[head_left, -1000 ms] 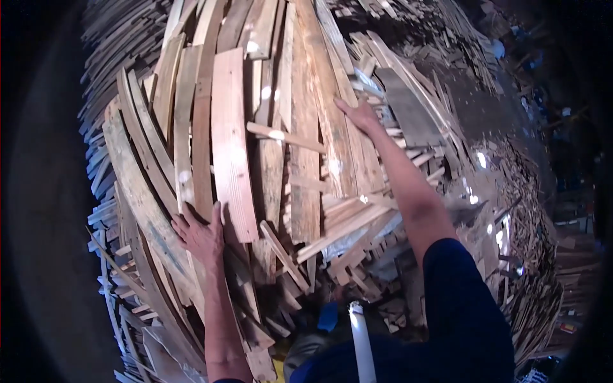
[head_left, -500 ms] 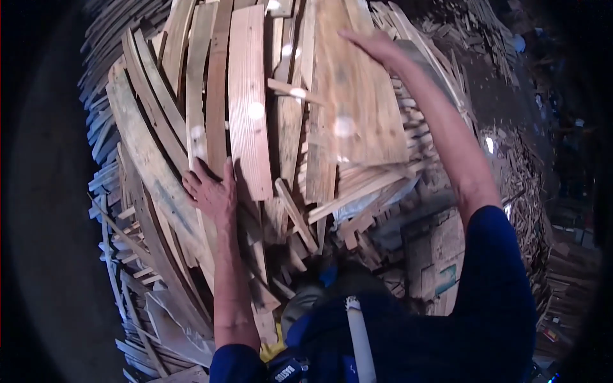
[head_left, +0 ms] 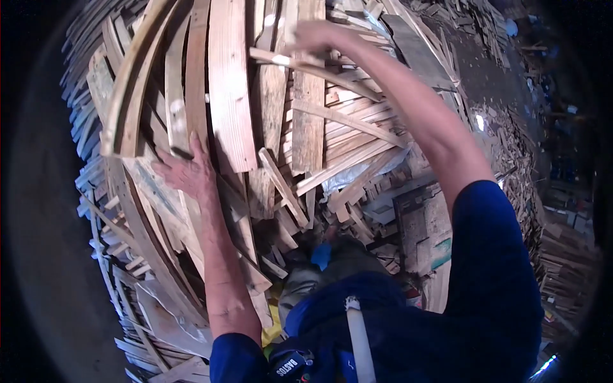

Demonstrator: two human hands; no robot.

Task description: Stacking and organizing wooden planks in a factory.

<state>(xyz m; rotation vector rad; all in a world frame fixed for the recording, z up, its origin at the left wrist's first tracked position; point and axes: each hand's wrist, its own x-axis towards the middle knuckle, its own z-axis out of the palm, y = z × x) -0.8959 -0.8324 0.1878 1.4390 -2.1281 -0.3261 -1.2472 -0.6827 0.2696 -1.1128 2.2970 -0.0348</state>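
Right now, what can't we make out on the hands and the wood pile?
- Right hand, head view: motion-blurred and glare-washed, so its grip is unclear.
- Left hand, head view: palm faces the wide plank, so contact is hidden.
- Wood pile, head view: top cut off by the upper edge; left side lost in the dark rim.

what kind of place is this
Most likely a scrap-wood or timber yard. A tall heap of rough planks fills the view, splintered offcuts litter the ground to the right, and the left hand and right hand rest on the boards.
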